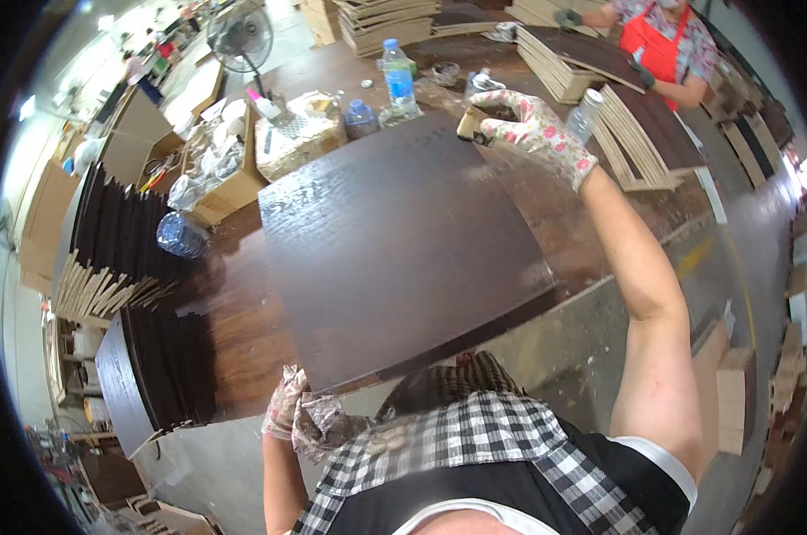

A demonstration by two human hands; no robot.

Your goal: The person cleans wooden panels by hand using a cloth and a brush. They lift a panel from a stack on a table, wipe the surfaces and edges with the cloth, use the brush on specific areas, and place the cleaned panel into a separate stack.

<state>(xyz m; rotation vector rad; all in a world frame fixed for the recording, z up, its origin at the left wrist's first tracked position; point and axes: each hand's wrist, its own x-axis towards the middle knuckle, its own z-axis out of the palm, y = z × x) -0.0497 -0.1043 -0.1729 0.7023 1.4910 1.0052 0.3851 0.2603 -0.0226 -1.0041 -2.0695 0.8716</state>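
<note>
Board point(394, 259): dark brown, laid flat on worktable point(243, 334); glossy patch seen at far L.
R hand point(539, 134): floral glove worn; sm. pad point(467, 127) pinched betw. fingers & thumb at board's far R corner.
L hand point(284, 401): glove worn; placed nr. board's near L corner; finger state can't be told.
Far side: blue bottle point(400, 82) stood beyond board.
L side: dark boards point(122, 223) stacked.

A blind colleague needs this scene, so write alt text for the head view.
A person's gloved right hand holds a small tan pad near the far right corner of a large dark brown panel; the gloved left hand is by its near left corner. Stacked panels and bottles are around it; a co-worker in a red apron is at upper right.
</note>
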